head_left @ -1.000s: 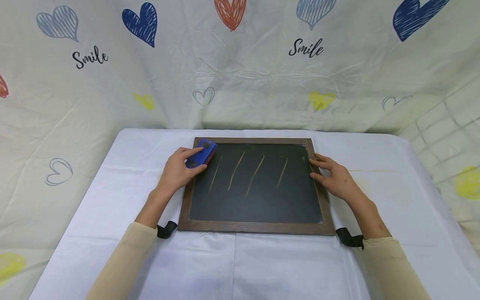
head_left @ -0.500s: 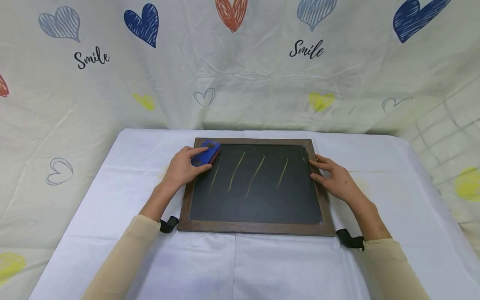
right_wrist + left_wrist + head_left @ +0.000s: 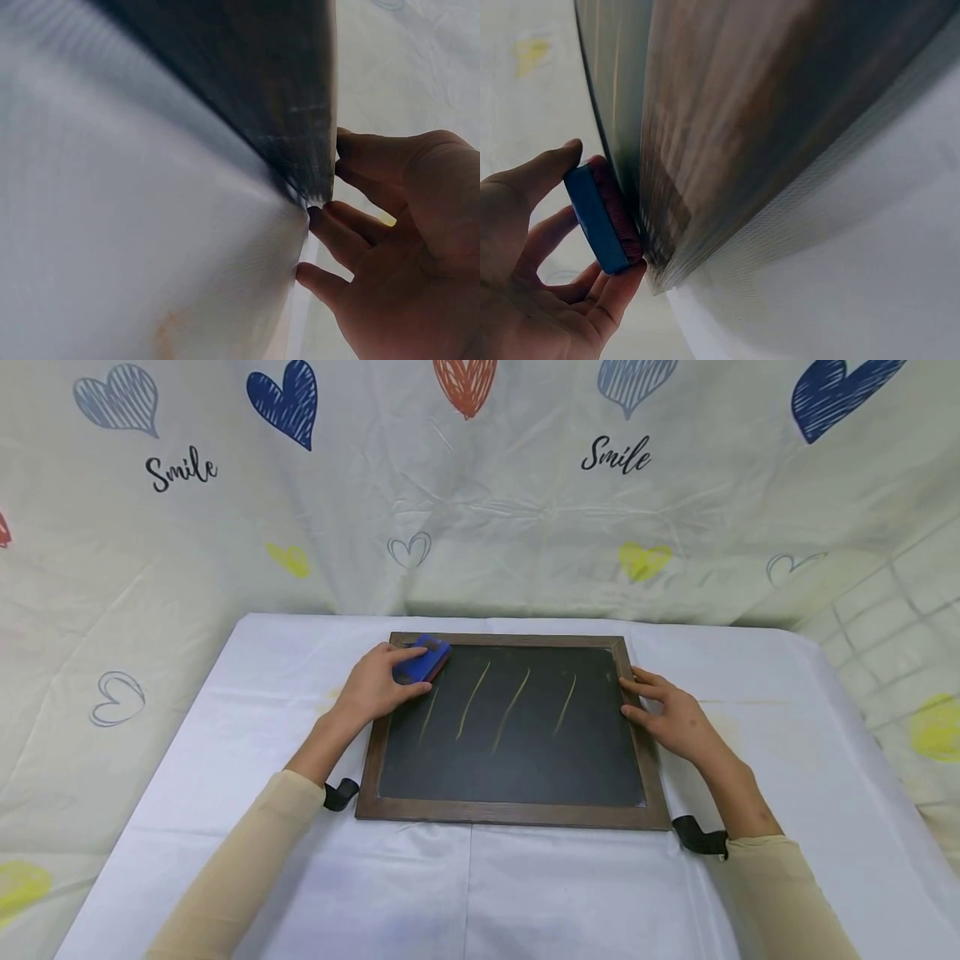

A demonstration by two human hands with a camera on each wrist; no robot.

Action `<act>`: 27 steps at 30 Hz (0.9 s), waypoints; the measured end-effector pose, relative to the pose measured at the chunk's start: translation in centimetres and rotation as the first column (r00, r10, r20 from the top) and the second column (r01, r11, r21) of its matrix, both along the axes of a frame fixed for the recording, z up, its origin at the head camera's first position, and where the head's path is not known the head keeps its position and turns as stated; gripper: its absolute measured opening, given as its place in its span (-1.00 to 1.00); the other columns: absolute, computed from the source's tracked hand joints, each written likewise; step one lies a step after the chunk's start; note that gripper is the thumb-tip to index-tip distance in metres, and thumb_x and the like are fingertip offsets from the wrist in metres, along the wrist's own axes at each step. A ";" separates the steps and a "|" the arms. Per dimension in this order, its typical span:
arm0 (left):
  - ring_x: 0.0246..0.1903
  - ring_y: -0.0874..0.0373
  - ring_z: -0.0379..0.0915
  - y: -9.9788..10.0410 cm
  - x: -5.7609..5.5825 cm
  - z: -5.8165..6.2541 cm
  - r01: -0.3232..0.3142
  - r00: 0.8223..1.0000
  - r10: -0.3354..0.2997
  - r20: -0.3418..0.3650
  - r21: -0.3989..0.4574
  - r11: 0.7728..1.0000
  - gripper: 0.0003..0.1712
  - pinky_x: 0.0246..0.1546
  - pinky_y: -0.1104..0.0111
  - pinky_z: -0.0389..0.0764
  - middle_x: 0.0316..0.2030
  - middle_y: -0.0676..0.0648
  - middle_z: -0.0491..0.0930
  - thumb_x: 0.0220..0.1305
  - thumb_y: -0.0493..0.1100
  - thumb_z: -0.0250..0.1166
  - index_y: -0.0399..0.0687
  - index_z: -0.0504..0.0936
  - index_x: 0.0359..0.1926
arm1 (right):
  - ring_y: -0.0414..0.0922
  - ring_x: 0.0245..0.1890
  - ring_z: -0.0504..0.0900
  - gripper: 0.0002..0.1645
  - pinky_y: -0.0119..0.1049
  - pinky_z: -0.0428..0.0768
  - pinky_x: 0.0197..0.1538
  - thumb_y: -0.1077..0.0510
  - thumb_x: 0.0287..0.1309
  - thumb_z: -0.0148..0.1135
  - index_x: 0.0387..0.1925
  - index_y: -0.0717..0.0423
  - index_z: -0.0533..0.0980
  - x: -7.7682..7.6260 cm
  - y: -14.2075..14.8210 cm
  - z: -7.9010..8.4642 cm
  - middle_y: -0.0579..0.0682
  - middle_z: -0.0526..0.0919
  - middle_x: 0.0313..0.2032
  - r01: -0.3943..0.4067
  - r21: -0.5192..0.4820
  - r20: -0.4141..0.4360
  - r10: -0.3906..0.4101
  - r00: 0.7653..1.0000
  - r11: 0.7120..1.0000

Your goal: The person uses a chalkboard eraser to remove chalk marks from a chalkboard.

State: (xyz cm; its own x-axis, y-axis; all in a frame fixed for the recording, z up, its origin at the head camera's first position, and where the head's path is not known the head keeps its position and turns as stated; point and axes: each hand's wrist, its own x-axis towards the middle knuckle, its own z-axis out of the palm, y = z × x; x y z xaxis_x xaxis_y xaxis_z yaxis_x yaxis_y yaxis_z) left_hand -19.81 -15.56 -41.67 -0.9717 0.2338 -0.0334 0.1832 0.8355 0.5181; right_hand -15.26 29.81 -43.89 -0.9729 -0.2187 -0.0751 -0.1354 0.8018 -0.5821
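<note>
A blackboard [image 3: 510, 768] in a brown wooden frame lies on the white-covered table, with several slanted yellow chalk lines [image 3: 472, 702] across its upper half. At its far left corner my left hand [image 3: 371, 683] grips a chalkboard eraser [image 3: 426, 660] between thumb and fingers. In the left wrist view, the eraser [image 3: 598, 217] shows a blue back and a dark red felt side, which faces the board. My right hand [image 3: 675, 718] rests on the right side of the frame, its thumb and fingers spread along the edge; the right wrist view shows the fingertips [image 3: 322, 225] right at that edge.
A white cloth [image 3: 570, 893] covers the table, with faint yellowish smudges right of the board. Behind hangs a pale curtain [image 3: 510, 560] printed with hearts and "Smile". Black straps [image 3: 699, 837] stick out at both wrists.
My left hand has slid the eraser a little right and away from me, from over the frame's left edge onto the board near the leftmost chalk line. My right hand has stayed put.
</note>
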 end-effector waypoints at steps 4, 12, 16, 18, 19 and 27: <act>0.12 -0.21 0.51 0.3 -0.2 0.0 0.007 1.000 -0.007 0.006 -0.023 1.000 -0.20 0.16 -0.04 0.62 0.24 -0.32 0.49 0.27 0.11 0.50 0.08 0.49 0.48 | 0.42 0.57 0.10 -0.28 0.40 0.23 0.45 0.14 0.42 0.30 0.51 0.23 0.33 0.0 0.0 0.0 0.30 0.14 0.60 0.002 -0.002 0.003 -0.002 1.000 1.000; 0.05 -0.14 0.49 0.8 -0.5 0.0 0.010 0.999 -0.007 0.037 -0.060 0.998 -0.17 0.11 0.01 0.60 0.18 -0.31 0.47 0.25 0.13 0.51 0.08 0.47 0.48 | 0.41 0.58 0.08 -0.27 0.40 0.23 0.46 0.12 0.43 0.29 0.52 0.22 0.32 0.0 -0.1 0.0 0.29 0.13 0.61 0.004 -0.013 0.014 -0.004 1.000 1.000; 0.00 -0.11 0.46 1.0 -0.6 -0.1 0.014 0.999 -0.012 0.031 -0.080 0.997 -0.17 0.09 0.04 0.58 0.14 -0.31 0.48 0.24 0.12 0.53 0.05 0.48 0.47 | 0.41 0.59 0.07 -0.27 0.40 0.22 0.46 0.12 0.44 0.29 0.52 0.23 0.32 0.0 0.0 -0.1 0.29 0.12 0.61 0.001 -0.020 0.017 -0.001 1.000 1.000; -0.02 -0.10 0.44 1.0 -0.5 0.0 0.019 0.999 -0.016 0.034 -0.080 0.997 -0.18 0.07 0.05 0.57 0.12 -0.31 0.48 0.24 0.11 0.53 0.03 0.48 0.46 | 0.41 0.59 0.06 -0.27 0.40 0.22 0.46 0.11 0.44 0.29 0.52 0.22 0.31 0.0 0.0 -0.1 0.29 0.11 0.61 0.001 -0.022 0.019 0.000 1.000 1.000; -0.03 -0.10 0.43 1.1 -0.5 0.0 0.020 0.999 -0.017 0.038 -0.079 0.997 -0.18 0.06 0.06 0.57 0.11 -0.31 0.48 0.24 0.11 0.53 0.02 0.48 0.46 | 0.41 0.59 0.06 -0.27 0.40 0.22 0.46 0.11 0.44 0.29 0.52 0.22 0.31 0.0 0.0 -0.1 0.28 0.11 0.62 0.001 -0.022 0.021 0.000 1.000 1.000; -0.06 -0.08 0.42 1.1 0.2 0.2 0.038 0.997 -0.033 0.074 -0.061 0.997 -0.21 -0.02 0.11 0.57 0.12 -0.32 0.46 0.26 0.05 0.51 0.00 0.47 0.45 | 0.41 0.59 0.06 -0.26 0.41 0.22 0.45 0.06 0.46 0.27 0.53 0.19 0.30 0.0 0.1 -0.2 0.27 0.10 0.62 -0.002 -0.019 0.025 0.002 1.000 1.000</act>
State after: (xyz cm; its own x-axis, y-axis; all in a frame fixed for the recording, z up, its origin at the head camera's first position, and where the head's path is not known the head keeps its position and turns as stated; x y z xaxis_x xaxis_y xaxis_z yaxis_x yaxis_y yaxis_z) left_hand -19.56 -14.47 -41.50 -0.9573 0.2630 -0.1197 0.1766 0.8604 0.4780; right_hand -15.23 29.88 -44.09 -0.9704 -0.2222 -0.0946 -0.1224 0.7901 -0.6007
